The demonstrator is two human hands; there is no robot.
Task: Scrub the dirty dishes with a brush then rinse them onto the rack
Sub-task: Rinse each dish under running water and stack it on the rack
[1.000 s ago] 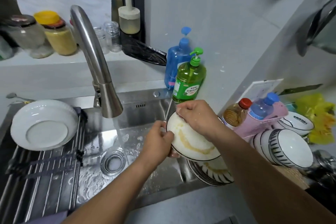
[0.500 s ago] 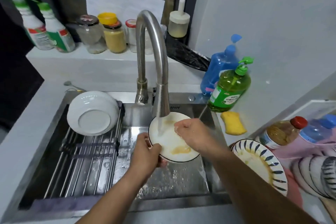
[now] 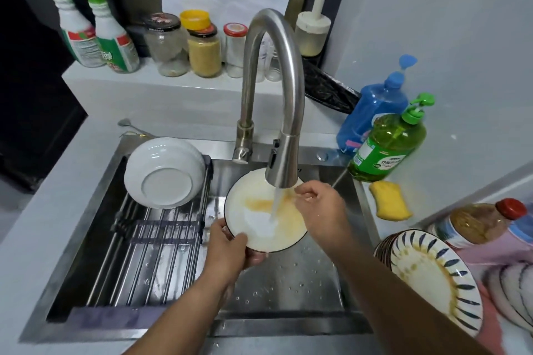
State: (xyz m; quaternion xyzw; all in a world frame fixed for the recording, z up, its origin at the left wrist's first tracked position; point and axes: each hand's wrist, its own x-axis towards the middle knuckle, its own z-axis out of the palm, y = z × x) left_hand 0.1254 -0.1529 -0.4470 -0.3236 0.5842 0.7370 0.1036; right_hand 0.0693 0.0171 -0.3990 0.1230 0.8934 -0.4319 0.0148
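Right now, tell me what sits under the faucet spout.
Under the faucet spout the stained plate catches the water, held by the left hand. Sink floor beneath the plate is hidden.

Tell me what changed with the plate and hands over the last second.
The plate went from above the stacked dishes at the sink's right edge to under the running tap, which now washes the yellow smear. The left hand keeps its grip on the near rim, and the right hand stays on the far rim. The bowl on the rack is unmoved.
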